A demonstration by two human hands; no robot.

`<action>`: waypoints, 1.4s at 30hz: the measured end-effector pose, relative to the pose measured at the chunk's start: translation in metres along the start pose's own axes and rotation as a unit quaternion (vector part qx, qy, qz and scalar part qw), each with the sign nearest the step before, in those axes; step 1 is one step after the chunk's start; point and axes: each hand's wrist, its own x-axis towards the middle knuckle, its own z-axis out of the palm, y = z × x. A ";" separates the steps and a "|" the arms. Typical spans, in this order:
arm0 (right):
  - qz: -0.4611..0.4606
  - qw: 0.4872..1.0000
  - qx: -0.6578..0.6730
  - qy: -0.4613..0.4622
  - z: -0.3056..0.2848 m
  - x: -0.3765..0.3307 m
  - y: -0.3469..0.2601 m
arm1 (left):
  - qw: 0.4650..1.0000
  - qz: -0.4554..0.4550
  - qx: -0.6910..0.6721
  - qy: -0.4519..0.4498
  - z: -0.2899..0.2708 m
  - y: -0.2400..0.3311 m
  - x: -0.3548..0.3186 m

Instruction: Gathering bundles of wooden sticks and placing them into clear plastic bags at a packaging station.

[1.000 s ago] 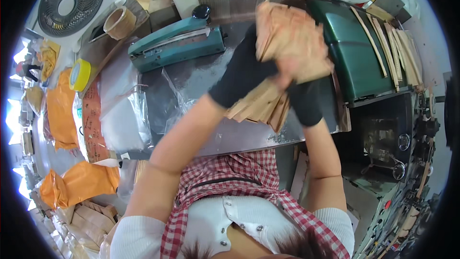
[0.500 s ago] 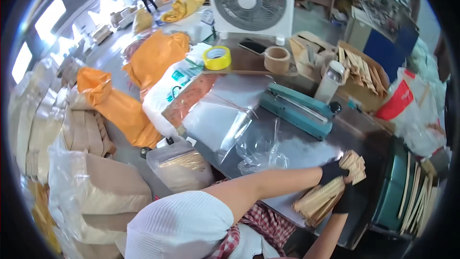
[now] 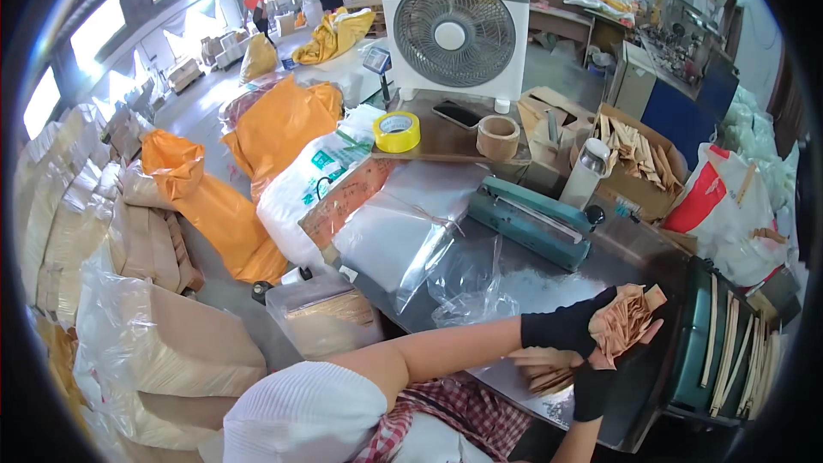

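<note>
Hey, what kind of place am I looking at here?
Likely a packing workshop: a teal heat sealer on the metal table, orange sacks on the floor, and gloved hands holding a wooden stick bundle.

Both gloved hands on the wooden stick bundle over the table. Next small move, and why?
Probably tap the bundle end-down on the metal table to square it. The left hand and right hand clasp it above the table, stick ends look uneven, and more sticks lie loose below. An open clear bag sits beside them.

bare metal tabletop point(image 3: 549, 287) ahead of hands, heat sealer point(image 3: 527, 219) and plastic bags point(image 3: 467, 279) beyond
</note>
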 end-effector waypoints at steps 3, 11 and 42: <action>0.043 0.979 0.198 0.020 -0.042 0.034 -0.107 | 0.997 -0.036 -0.062 -0.038 -0.010 0.041 -0.006; 0.174 0.865 0.468 -0.048 0.056 0.022 -0.047 | 0.929 -0.194 -0.306 0.080 -0.003 0.011 -0.103; 0.243 0.721 0.608 -0.228 0.073 0.011 -0.030 | 0.789 -0.051 0.498 0.356 -0.042 0.006 -0.160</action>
